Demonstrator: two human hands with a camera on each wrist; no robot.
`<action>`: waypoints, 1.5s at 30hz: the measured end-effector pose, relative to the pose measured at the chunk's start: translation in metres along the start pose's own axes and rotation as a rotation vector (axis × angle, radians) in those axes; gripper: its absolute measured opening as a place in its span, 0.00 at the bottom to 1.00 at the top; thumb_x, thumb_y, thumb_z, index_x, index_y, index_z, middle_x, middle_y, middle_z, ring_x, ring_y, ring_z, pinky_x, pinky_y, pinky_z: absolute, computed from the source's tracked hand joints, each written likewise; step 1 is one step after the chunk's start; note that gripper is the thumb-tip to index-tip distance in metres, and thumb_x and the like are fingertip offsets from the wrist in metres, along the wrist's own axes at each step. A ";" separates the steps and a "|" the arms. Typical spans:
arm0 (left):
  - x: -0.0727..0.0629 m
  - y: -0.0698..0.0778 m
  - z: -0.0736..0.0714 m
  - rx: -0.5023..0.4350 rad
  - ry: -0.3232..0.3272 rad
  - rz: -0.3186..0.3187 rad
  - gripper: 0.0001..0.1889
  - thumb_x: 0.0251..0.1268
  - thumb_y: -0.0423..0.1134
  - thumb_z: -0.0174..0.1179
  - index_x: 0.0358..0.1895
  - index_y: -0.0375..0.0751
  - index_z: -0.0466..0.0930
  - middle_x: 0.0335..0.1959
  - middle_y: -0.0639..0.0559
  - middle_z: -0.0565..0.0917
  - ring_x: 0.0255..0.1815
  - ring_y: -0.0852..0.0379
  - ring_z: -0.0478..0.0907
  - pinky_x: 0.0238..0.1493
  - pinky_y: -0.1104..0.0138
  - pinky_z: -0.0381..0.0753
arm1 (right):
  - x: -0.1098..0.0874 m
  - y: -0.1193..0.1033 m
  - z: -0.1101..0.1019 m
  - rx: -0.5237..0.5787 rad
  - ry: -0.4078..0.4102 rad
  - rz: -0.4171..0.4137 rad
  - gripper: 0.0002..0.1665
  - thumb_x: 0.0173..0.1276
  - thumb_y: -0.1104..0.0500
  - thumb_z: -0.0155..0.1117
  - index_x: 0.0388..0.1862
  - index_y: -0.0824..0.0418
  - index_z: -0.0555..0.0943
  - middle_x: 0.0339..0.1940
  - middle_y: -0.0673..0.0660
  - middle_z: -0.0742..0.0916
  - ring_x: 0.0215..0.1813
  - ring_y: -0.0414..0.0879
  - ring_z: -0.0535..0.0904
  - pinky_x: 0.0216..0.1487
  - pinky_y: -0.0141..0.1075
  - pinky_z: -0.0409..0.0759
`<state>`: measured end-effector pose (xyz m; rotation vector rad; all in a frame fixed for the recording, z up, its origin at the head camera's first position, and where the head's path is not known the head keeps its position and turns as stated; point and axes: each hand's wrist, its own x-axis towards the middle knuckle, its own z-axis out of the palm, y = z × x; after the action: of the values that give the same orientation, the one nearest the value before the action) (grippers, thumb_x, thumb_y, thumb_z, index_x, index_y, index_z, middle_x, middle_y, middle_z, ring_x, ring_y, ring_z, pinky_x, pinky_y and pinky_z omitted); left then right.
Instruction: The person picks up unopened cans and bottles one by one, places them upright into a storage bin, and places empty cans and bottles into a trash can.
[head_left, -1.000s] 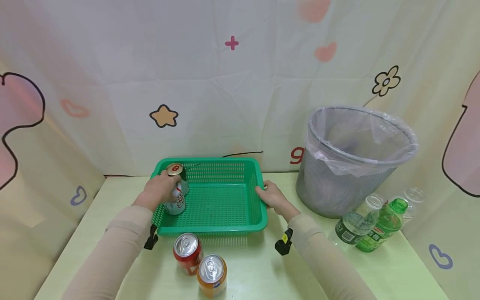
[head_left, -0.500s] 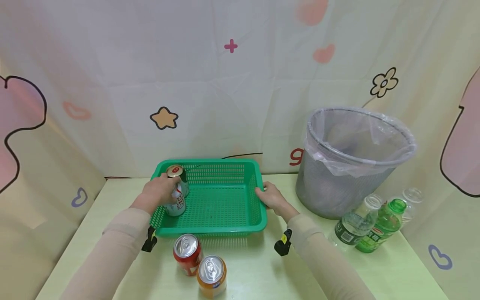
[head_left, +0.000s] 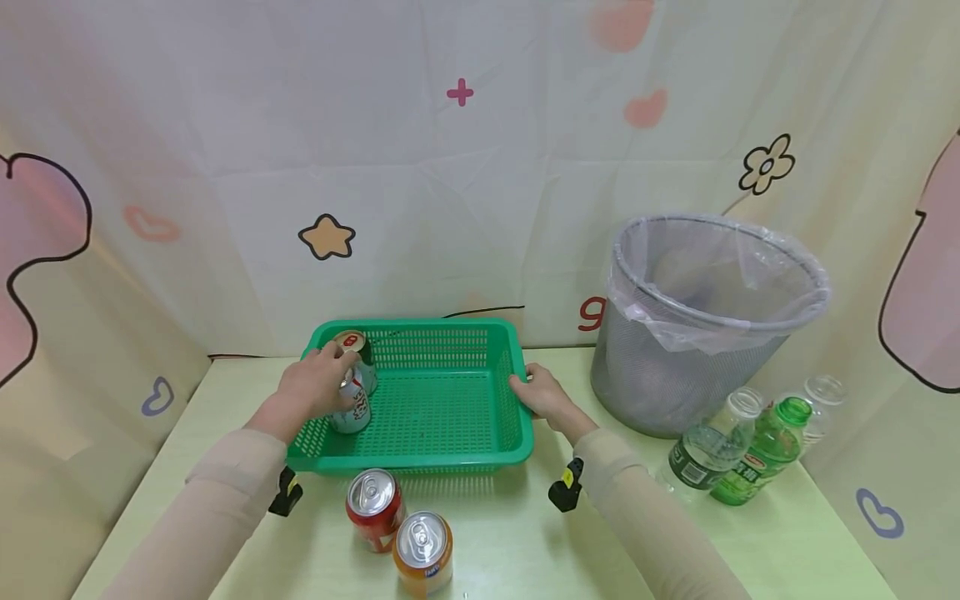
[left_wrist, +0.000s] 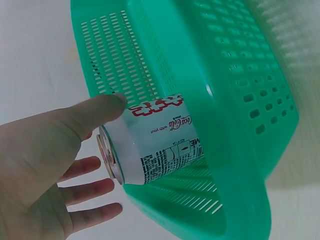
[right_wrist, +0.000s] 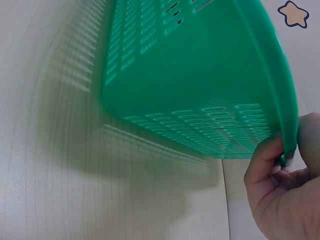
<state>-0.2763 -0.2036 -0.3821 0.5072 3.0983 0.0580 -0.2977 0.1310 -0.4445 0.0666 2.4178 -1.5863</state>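
Note:
In the head view, a white Coca-Cola can (head_left: 356, 413) stands at the left end of a green plastic basket (head_left: 435, 461). My left hand (head_left: 311, 387) is around its top. The left wrist view shows the thumb (left_wrist: 102, 109) at the upper side of the can (left_wrist: 157, 137), while the other fingers stand spread apart from it. Behind this can, a can with a gold top (head_left: 351, 340) is partly hidden by the hand. My right hand (head_left: 546, 394) grips the basket's right rim, thumb on one side and fingers curled on the other.
A red can (head_left: 375, 504) and an orange Fanta can (head_left: 423, 550) stand in front of the basket. To the right is a mesh bin (head_left: 652, 375) with a plastic liner. Beside it stand a clear bottle (head_left: 712, 450), a green bottle (head_left: 768, 450) and another clear bottle (head_left: 825, 392).
My left hand's fingers have loosened around the white can, and the left wrist has shifted slightly left and down. The right hand keeps its grip on the basket rim.

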 end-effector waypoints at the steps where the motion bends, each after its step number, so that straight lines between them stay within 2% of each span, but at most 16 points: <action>1: -0.001 0.000 0.000 0.011 0.009 0.008 0.35 0.48 0.47 0.69 0.61 0.40 0.67 0.55 0.36 0.68 0.47 0.41 0.70 0.31 0.54 0.78 | 0.000 0.000 0.000 -0.001 0.001 0.001 0.19 0.71 0.54 0.48 0.52 0.68 0.66 0.41 0.64 0.80 0.38 0.50 0.82 0.36 0.43 0.82; 7: -0.008 0.005 -0.002 0.051 0.025 0.056 0.34 0.51 0.50 0.66 0.61 0.39 0.67 0.57 0.37 0.69 0.51 0.39 0.70 0.39 0.51 0.78 | 0.001 0.000 0.001 -0.001 0.016 0.030 0.20 0.71 0.54 0.48 0.54 0.67 0.67 0.44 0.64 0.80 0.39 0.51 0.83 0.36 0.42 0.82; 11: -0.013 0.008 -0.001 0.034 0.024 0.092 0.33 0.53 0.50 0.65 0.61 0.39 0.68 0.59 0.37 0.69 0.54 0.39 0.70 0.44 0.49 0.77 | 0.000 0.000 0.001 -0.003 0.015 0.031 0.20 0.71 0.54 0.48 0.54 0.67 0.67 0.44 0.63 0.79 0.39 0.50 0.82 0.36 0.42 0.82; 23: -0.031 0.019 0.000 0.028 0.173 0.207 0.32 0.50 0.51 0.66 0.58 0.40 0.72 0.58 0.39 0.72 0.57 0.39 0.71 0.52 0.46 0.73 | 0.002 0.002 0.001 -0.009 0.018 0.029 0.21 0.71 0.53 0.47 0.56 0.66 0.66 0.43 0.63 0.79 0.35 0.46 0.82 0.35 0.41 0.82; 34: -0.048 0.024 0.002 0.022 0.273 0.293 0.32 0.47 0.51 0.68 0.57 0.41 0.73 0.55 0.42 0.74 0.56 0.43 0.71 0.45 0.51 0.77 | 0.002 0.002 0.001 -0.020 0.024 0.030 0.21 0.71 0.53 0.48 0.54 0.66 0.67 0.42 0.63 0.79 0.33 0.45 0.81 0.33 0.39 0.82; 38: -0.057 0.027 -0.001 0.021 0.277 0.319 0.33 0.46 0.53 0.68 0.57 0.43 0.73 0.55 0.43 0.73 0.53 0.44 0.72 0.43 0.52 0.78 | 0.002 0.002 0.001 -0.026 0.025 0.028 0.21 0.71 0.53 0.48 0.54 0.67 0.67 0.42 0.63 0.79 0.33 0.45 0.81 0.33 0.39 0.82; 45: -0.071 0.033 -0.006 0.010 0.269 0.332 0.34 0.45 0.55 0.68 0.58 0.45 0.72 0.57 0.44 0.73 0.52 0.43 0.74 0.47 0.50 0.76 | 0.003 0.001 0.001 -0.021 0.024 0.026 0.21 0.71 0.53 0.48 0.54 0.67 0.67 0.43 0.63 0.79 0.35 0.46 0.82 0.33 0.40 0.82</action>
<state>-0.1983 -0.1953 -0.3757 1.0940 3.2298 0.1201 -0.3003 0.1298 -0.4467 0.1136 2.4414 -1.5571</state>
